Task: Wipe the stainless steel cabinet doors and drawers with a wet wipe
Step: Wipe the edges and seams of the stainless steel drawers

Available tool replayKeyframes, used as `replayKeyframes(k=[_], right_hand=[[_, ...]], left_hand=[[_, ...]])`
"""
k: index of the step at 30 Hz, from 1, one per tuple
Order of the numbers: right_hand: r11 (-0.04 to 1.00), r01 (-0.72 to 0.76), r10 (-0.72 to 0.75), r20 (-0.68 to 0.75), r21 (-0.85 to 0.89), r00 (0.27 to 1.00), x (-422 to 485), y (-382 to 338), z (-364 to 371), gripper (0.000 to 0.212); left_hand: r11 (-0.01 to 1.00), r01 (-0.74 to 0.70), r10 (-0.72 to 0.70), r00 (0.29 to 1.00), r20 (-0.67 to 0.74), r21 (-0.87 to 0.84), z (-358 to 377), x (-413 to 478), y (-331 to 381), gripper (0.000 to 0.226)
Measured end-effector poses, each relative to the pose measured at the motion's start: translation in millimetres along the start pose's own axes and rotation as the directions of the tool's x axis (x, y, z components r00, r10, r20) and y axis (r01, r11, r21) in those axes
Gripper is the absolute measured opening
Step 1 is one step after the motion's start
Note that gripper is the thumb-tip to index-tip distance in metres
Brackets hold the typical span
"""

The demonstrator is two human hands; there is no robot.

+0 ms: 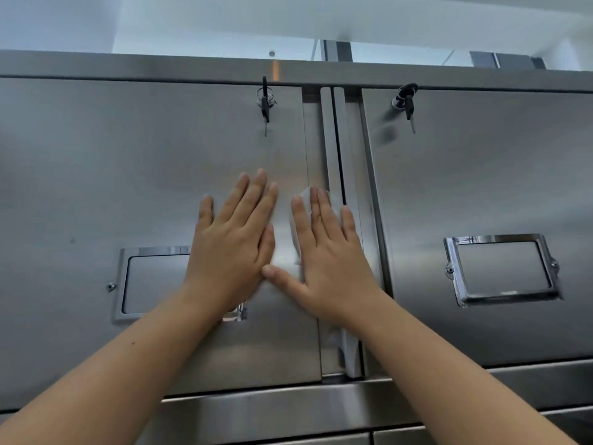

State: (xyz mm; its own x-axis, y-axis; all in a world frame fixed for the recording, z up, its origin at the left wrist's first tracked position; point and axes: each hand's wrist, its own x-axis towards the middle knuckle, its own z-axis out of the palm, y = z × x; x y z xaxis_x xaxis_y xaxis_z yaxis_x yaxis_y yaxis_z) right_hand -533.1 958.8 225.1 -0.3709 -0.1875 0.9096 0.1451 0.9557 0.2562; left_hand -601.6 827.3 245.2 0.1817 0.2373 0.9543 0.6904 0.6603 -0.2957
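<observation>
Stainless steel fills the view: a cabinet with two doors, the left door [128,187] and the right door [497,187], both closed, so whatever is inside is hidden. Each door has one lock near its top with black-headed keys in it, the left keys [265,107] and the right keys [408,104]. Each also has one shiny label frame, the left frame [122,284] partly covered by a wrist, the right frame [500,238] in full view.

One wet wipe [305,197] lies flat on the left door near its right edge, just beside the vertical handle strips [327,139]. The right hand [327,252] presses on it with straight, spread fingers, and white shows past the fingertips and beside the index finger. The left hand [231,239] lies flat on the same door, just left of the wipe, fingers straight, holding nothing. The thumb tips of the two hands almost meet.
</observation>
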Motion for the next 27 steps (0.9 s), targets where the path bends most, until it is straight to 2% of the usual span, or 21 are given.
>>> replayKeyframes(k=[8, 18, 22, 27], right_hand=[[1.000, -0.010, 0.010, -0.020, 0.001, 1.000, 1, -2, -2, 0.090], [0.998, -0.029, 0.025, -0.067, -0.063, 0.997, -118, -39, 33, 0.088], [0.995, -0.032, 0.029, -0.039, -0.095, 0.999, -149, -48, 36, 0.086], [0.998, -0.010, 0.006, -0.054, -0.065, 0.999, -171, -53, 42, 0.084]], left_hand=[[0.998, -0.044, 0.046, 0.997, -0.054, 0.035, 4, -1, -3, 0.053], [0.999, 0.013, -0.014, 1.000, 0.012, 0.031, 7, -32, 17, 0.058], [0.995, -0.024, 0.025, 1.000, -0.011, 0.092, 11, -59, 27, 0.055], [0.996, -0.035, 0.036, 0.999, -0.011, 0.085, 11, -78, 33, 0.054]])
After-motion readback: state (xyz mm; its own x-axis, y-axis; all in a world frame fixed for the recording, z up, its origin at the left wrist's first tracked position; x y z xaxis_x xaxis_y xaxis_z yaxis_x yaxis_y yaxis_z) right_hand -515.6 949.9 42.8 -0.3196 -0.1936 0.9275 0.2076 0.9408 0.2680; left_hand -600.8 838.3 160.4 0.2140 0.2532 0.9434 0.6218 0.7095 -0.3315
